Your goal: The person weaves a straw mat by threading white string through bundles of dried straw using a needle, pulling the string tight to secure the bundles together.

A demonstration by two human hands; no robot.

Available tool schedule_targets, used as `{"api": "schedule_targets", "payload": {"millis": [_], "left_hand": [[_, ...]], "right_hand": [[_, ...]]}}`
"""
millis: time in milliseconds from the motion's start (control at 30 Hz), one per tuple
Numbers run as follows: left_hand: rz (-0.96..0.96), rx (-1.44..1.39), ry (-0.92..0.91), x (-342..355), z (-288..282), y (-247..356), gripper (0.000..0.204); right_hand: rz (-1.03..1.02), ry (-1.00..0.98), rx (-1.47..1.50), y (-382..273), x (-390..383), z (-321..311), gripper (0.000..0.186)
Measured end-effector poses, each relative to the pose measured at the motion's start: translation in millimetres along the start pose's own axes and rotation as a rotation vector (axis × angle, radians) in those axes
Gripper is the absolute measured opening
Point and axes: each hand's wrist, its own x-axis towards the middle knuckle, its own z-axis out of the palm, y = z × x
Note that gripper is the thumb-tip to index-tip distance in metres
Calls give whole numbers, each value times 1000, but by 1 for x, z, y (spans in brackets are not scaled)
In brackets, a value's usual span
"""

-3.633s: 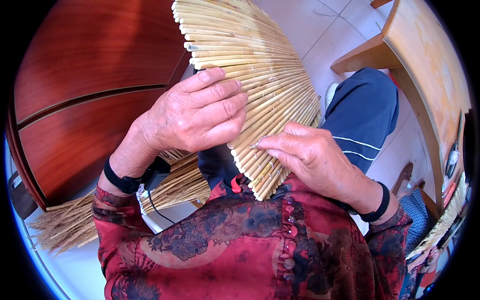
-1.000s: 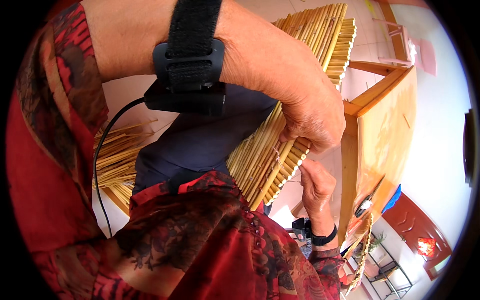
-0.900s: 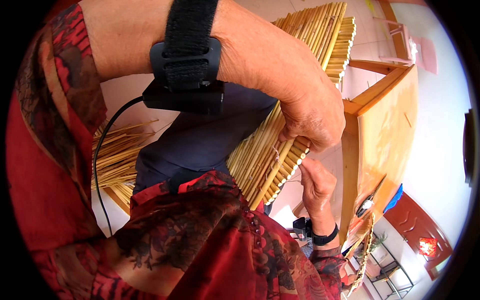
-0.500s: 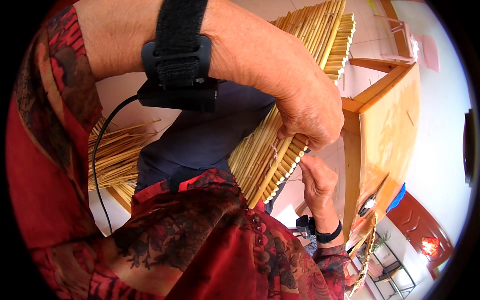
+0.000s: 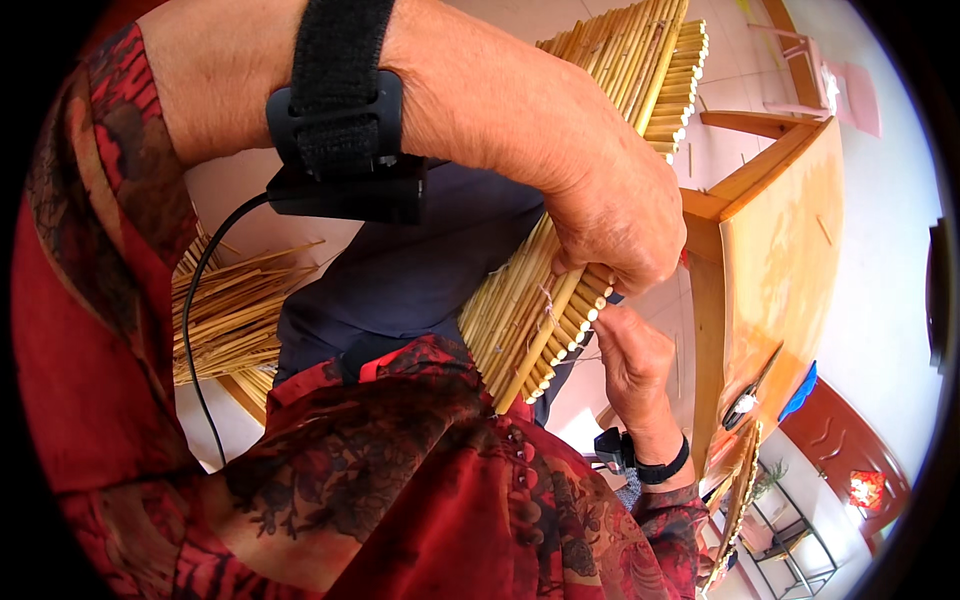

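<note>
A mat of yellow reed stalks (image 5: pixel 515 320) lies slanted across my lap, its cut ends toward the right. A thicker stalk runs along that edge, with pale thread (image 5: pixel 548 300) tied around it. My left hand (image 5: pixel 625 225) reaches over from above and is closed on the mat's edge, thumb on top of the stalks, other fingertips hidden. Just below, my right hand (image 5: pixel 640 360) is closed in a pinch against the cut ends. A thin strand shows beside it, but what its fingertips hold is hidden. The mat's far part (image 5: pixel 640 65) extends beyond my left forearm.
A wooden table (image 5: pixel 780 270) stands close on the right, with a dark-handled cutting tool (image 5: pixel 742 405) and a blue item (image 5: pixel 800 390) near its lower end. Loose reeds (image 5: pixel 230 315) are piled at left. A pink chair (image 5: pixel 850 95) stands far right. Another reed panel (image 5: pixel 740 500) leans lower right.
Both hands stay at the mat's edge with nearly the same grip. My left forearm has shifted slightly left, and my right hand slightly up. The mat has barely moved.
</note>
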Motion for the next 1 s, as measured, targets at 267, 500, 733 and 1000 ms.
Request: {"api": "schedule_targets", "payload": {"millis": [267,500,733,1000], "left_hand": [[-13,-4,-5,1,1,3,9],[-16,12,-18,2,-1,3,8],[-6,-1,25,-1,1,2,6],[38,13,107,-2,5,1,7]], "right_hand": [[33,-15,11,-3,-1,2,14],[68,23,25,-4,-1,6,12],[25,20,36,-1,2,7,12],[43,-28,54,-7,5,5,10]]}}
